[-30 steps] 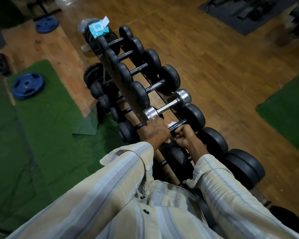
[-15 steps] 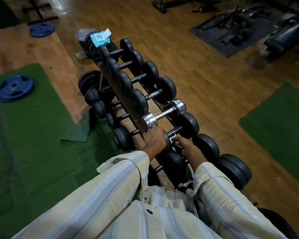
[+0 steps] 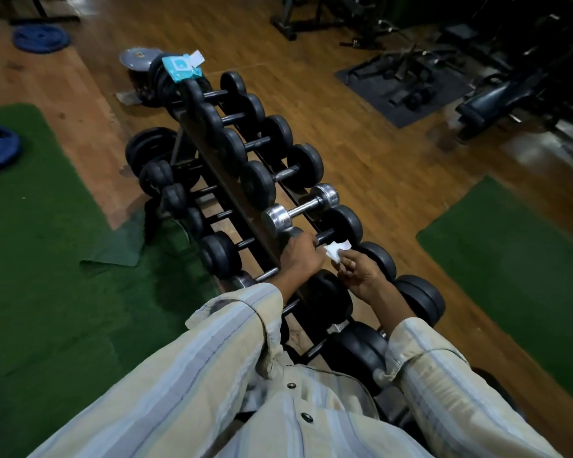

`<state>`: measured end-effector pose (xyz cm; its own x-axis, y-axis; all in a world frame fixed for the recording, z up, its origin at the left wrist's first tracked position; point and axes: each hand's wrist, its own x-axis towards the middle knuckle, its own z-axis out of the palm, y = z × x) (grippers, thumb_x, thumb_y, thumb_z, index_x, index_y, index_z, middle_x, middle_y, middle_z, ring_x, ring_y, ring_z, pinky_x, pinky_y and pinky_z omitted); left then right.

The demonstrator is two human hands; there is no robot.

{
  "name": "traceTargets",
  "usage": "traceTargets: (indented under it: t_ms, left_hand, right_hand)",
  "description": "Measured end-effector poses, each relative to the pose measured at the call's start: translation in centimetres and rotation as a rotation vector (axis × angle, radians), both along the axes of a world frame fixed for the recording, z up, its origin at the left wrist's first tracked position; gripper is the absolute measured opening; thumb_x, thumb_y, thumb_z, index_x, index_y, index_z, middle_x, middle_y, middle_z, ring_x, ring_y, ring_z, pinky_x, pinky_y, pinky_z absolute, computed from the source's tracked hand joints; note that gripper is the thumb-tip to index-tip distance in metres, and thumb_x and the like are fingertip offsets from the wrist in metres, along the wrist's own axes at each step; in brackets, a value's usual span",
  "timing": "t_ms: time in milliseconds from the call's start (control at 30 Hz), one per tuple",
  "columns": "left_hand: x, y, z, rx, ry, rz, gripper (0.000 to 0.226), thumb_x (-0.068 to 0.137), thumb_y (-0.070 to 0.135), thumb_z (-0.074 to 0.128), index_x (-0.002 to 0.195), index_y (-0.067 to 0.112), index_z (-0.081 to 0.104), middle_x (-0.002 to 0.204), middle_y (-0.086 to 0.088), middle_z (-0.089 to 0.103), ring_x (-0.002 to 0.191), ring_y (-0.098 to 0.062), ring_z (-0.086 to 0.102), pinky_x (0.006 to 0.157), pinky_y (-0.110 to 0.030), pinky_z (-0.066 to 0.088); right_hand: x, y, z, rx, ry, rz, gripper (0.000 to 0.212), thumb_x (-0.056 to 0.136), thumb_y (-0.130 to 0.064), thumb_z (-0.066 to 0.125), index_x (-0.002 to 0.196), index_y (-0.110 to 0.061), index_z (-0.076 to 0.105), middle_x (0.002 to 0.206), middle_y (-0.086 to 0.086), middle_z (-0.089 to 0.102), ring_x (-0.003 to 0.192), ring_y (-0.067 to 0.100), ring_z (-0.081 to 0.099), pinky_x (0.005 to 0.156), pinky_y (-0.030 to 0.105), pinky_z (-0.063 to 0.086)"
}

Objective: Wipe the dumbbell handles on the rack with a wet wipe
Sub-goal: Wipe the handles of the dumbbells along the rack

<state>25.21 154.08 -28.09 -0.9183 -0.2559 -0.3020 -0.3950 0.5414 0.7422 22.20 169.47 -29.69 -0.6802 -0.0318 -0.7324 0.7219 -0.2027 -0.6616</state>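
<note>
His left hand (image 3: pixel 300 257) clamps the black dumbbell's near head to steady it, I'd guess, while the right hand (image 3: pixel 358 272) pinches the crumpled white wet wipe (image 3: pixel 336 250) just beside its dark steel handle (image 3: pixel 325 235).

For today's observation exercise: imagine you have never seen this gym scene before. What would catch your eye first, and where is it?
The white wet wipe pinched in the right hand stands out brightly at the centre, just off a dark handle. Beside it the left hand grips the end of a black dumbbell on the long rack, which runs diagonally away. Next comes the lone chrome dumbbell among black ones, and the turquoise wipe pack at the rack's far end.
</note>
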Motion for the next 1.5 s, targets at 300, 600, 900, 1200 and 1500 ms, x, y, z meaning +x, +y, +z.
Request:
traceTargets:
  t_ms: [300, 600, 900, 1200, 1500]
  left_hand:
    - [2.5, 2.0, -1.4, 0.364, -0.016, 0.105, 0.016, 0.081, 0.022, 0.079, 0.073, 0.031, 0.068, 0.089, 0.000, 0.076, 0.087, -0.024, 0.073, 0.082, -0.035, 0.060]
    - [3.2, 1.7, -2.2, 0.347, 0.023, 0.179, 0.004, 0.084, 0.025, 0.076, 0.085, 0.024, 0.079, 0.093, 0.004, 0.077, 0.091, -0.017, 0.071, 0.083, -0.031, 0.058]
    - [3.0, 2.9, -2.2, 0.336, 0.014, 0.203, 0.012, 0.090, 0.023, 0.073, 0.078, 0.026, 0.073, 0.094, 0.002, 0.076, 0.089, -0.017, 0.070, 0.082, -0.030, 0.058]
    - [1.7, 3.7, -2.3, 0.295, -0.106, 0.278, 0.026, 0.092, 0.036, 0.068, 0.072, 0.019, 0.067, 0.079, -0.006, 0.072, 0.080, -0.027, 0.072, 0.077, -0.041, 0.063]
    - [0.4, 5.1, -0.9, 0.313, -0.214, 0.228, 0.017, 0.094, 0.027, 0.059, 0.084, 0.018, 0.069, 0.076, -0.010, 0.071, 0.070, -0.024, 0.070, 0.065, -0.034, 0.059]
  right_hand:
    - [4.1, 1.5, 0.3, 0.081, 0.060, -0.019, 0.007, 0.092, -0.010, 0.068, 0.097, -0.015, 0.065, 0.085, 0.008, 0.068, 0.064, 0.016, 0.058, 0.048, 0.020, 0.044]
    - [6.0, 1.1, 0.7, 0.187, 0.108, 0.112, 0.013, 0.083, -0.007, 0.064, 0.095, -0.013, 0.065, 0.086, 0.012, 0.070, 0.063, 0.016, 0.067, 0.059, 0.026, 0.048]
    - [5.4, 2.7, 0.4, 0.318, 0.424, 0.269, 0.011, 0.084, -0.013, 0.080, 0.080, -0.011, 0.070, 0.076, 0.004, 0.068, 0.066, 0.013, 0.059, 0.065, 0.030, 0.048]
    - [3.2, 4.6, 0.0, 0.161, 0.423, 0.124, 0.019, 0.091, -0.011, 0.072, 0.078, -0.017, 0.060, 0.081, 0.006, 0.061, 0.065, 0.013, 0.051, 0.061, 0.028, 0.042]
    - [0.9, 5.8, -0.2, 0.001, 0.322, 0.320, 0.034, 0.080, -0.011, 0.083, 0.106, -0.010, 0.061, 0.096, 0.009, 0.071, 0.082, 0.020, 0.068, 0.077, 0.036, 0.054]
